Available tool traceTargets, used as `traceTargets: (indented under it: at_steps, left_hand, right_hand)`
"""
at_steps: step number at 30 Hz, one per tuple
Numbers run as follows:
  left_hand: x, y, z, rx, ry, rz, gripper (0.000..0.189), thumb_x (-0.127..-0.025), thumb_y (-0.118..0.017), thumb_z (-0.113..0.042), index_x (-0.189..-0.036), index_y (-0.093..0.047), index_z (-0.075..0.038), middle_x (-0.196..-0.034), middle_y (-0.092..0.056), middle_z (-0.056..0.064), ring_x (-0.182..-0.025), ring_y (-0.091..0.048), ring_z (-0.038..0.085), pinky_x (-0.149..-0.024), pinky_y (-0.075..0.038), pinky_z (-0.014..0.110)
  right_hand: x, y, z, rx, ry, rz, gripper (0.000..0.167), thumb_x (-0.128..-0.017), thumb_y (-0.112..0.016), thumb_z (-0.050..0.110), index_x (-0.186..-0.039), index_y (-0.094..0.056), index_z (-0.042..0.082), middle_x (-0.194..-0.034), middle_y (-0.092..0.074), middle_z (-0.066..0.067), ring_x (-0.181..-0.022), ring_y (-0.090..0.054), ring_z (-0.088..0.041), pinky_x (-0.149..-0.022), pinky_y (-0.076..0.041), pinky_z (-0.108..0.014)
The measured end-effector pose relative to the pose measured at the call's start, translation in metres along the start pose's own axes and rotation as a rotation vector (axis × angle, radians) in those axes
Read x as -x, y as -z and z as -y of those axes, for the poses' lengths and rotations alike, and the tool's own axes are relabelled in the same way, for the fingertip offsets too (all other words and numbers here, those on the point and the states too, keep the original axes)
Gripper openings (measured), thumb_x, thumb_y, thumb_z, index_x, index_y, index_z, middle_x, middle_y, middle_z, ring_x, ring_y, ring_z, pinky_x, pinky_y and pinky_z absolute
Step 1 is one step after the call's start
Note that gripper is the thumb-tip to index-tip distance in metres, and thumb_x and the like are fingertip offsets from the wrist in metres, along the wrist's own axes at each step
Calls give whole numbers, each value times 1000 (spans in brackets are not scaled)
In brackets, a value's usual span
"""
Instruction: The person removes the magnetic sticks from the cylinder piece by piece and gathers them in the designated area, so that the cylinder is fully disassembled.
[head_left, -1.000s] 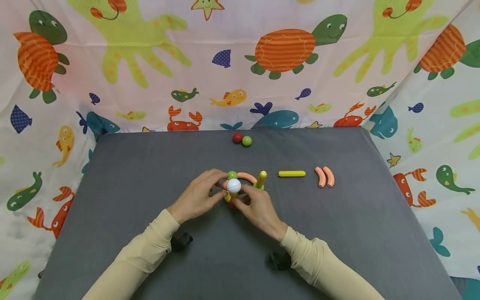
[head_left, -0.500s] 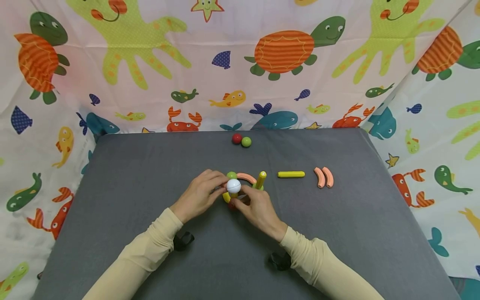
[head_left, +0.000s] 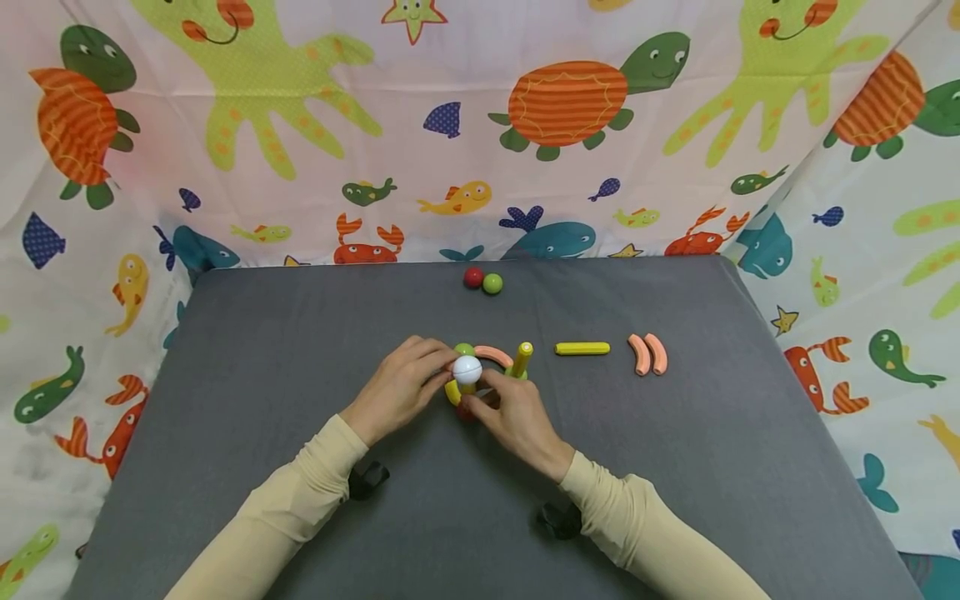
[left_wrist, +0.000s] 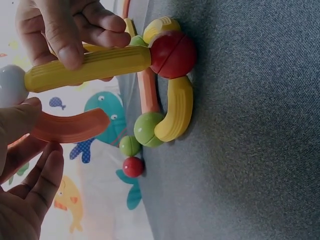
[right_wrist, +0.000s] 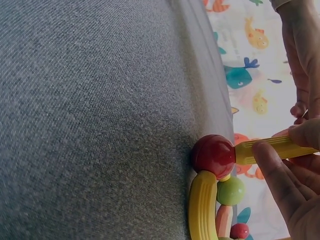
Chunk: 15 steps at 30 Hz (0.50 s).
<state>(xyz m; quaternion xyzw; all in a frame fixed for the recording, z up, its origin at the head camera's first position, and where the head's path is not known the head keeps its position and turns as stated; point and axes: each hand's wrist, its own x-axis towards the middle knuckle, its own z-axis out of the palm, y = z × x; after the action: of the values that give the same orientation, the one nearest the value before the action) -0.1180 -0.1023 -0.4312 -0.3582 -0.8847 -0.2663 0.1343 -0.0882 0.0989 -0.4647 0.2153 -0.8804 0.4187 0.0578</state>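
In the head view my left hand is beside a white ball on top of an upright yellow rod. The left wrist view shows that hand's thumb and fingers pinching a curved salmon-pink rod, one end close by the white ball. My right hand grips the upright yellow rod, steadying its ridged side between thumb and fingers. The rod's lower end meets a red ball. From there a curved yellow rod joins a green ball in a ring lying on the cloth.
Another yellow rod stands up on the ring's right side. Further right lie a loose yellow rod and two curved pink rods. A red ball and a green ball sit near the table's back edge.
My left fingers have shifted slightly toward the white ball with the curved pink rod. The right hand stays in nearly the same spot on the yellow rod.
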Motion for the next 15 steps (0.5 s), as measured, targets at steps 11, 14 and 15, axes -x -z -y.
traceTargets:
  at_steps: [11,14,15]
  left_hand:
    - [3,0,3,25,98,-9,23,-87,-74,-16,-109,-71,-9,-102,-71,3,-91,-61,18,-77,-53,33]
    - [3,3,4,47,151,-25,24,-87,-74,-15,-110,-71,-9,-101,-71,4,-90,-61,19,-76,-54,34]
    - [3,4,4,54,171,-32,24,-87,-74,-15,-110,-71,-8,-101,-71,4,-90,-61,19,-76,-54,35]
  right_hand:
    - [2,1,1,7,-36,2,22,-86,-75,14,-105,-68,4,-96,-75,-12,-75,-74,-20,-65,-59,-35]
    - [2,1,1,-4,-42,3,22,-86,-75,14,-105,-67,5,-98,-75,-11,-77,-74,-21,-66,-59,-35]
    - [2,1,1,-6,-43,5,22,-86,-74,14,-105,-67,5,-98,-75,-11,-77,-74,-21,-67,-59,-35]
